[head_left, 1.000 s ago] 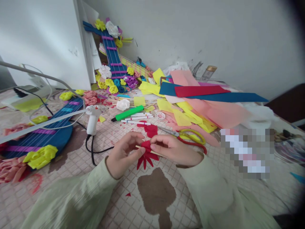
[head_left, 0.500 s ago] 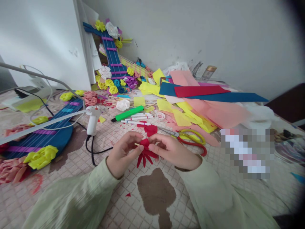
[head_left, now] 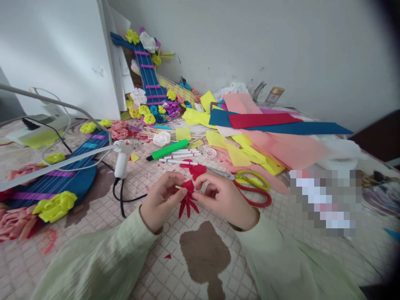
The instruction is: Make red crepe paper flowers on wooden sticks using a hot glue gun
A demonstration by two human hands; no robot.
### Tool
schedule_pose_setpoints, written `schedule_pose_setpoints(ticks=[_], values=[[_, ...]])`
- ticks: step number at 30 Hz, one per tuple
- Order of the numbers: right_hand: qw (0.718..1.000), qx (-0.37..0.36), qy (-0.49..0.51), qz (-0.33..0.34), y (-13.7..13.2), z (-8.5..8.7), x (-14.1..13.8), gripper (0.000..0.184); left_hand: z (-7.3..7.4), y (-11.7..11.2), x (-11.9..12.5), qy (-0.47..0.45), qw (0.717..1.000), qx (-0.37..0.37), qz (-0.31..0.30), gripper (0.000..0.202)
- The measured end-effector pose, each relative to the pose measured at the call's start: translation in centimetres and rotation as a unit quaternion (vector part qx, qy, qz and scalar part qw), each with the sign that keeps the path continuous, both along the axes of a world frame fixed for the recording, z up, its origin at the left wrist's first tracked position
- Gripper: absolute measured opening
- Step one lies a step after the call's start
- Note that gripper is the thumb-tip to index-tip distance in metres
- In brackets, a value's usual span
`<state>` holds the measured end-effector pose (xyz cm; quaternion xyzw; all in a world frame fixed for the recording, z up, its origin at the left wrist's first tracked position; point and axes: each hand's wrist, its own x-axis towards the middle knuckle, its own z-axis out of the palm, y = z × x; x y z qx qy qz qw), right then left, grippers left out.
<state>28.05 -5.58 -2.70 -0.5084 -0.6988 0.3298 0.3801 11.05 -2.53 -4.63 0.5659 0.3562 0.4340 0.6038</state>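
My left hand (head_left: pixel 162 200) pinches a thin pale stick (head_left: pixel 179 187) together with red crepe paper (head_left: pixel 188 205) cut into narrow pointed strips that fan downward. At the paper's right edge is my right hand (head_left: pixel 225 201), its fingers curved and its thumb and forefinger apart. Its fingertips are close to the paper; whether they touch it I cannot tell. Just beyond the hands lies another red paper piece (head_left: pixel 197 171). Scissors (head_left: pixel 254 200) with red and yellow handles rest behind my right hand.
A white glue gun (head_left: pixel 122 160) stands to the left with its black cord. Blue paper guitars (head_left: pixel 87 160) with crepe flowers are at left and back. A green marker-like stick (head_left: pixel 171 149), several white pens (head_left: pixel 179 161) and coloured paper strips (head_left: pixel 265 121) lie behind.
My right thumb and forefinger have parted and drawn slightly off the red paper, whose right-hand strips now hang lower. My left hand keeps its pinch in nearly the same place.
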Motion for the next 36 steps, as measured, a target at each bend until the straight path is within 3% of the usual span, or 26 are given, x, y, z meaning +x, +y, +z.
schedule_pose_setpoints(ticks=[6, 17, 22, 27, 30, 32, 36], values=[[0.995, 0.076, -0.062, 0.005, 0.0, -0.5, -0.2, 0.009, -0.5, 0.2, -0.1, 0.031, 0.999, 0.029, 0.017, 0.013], [0.996, 0.075, -0.038, -0.027, 0.2, -0.9, -0.5, 0.007, -0.3, 0.1, -0.2, 0.106, 0.988, 0.106, 0.022, 0.008], [0.997, 0.062, -0.036, -0.029, 0.5, -0.8, -0.2, 0.008, -0.3, 0.3, -0.6, 0.179, 0.966, 0.178, 0.055, 0.017], [0.997, 0.044, -0.034, -0.060, 0.9, -0.7, 0.6, 0.007, 1.3, -0.9, -1.3, 0.209, 0.939, 0.253, 0.103, 0.020], [0.996, 0.052, -0.022, -0.065, 1.4, -1.0, 1.2, 0.009, 1.8, -2.4, -3.0, 0.213, 0.927, 0.265, 0.159, 0.018], [0.996, 0.051, -0.012, -0.072, 1.7, -1.2, 1.6, 0.011, 1.4, -2.8, -4.9, 0.213, 0.913, 0.264, 0.227, 0.012], [0.996, 0.036, 0.007, -0.082, 2.1, -1.4, 2.2, 0.015, -0.1, -0.7, -9.5, 0.342, 0.861, 0.205, 0.314, 0.033]])
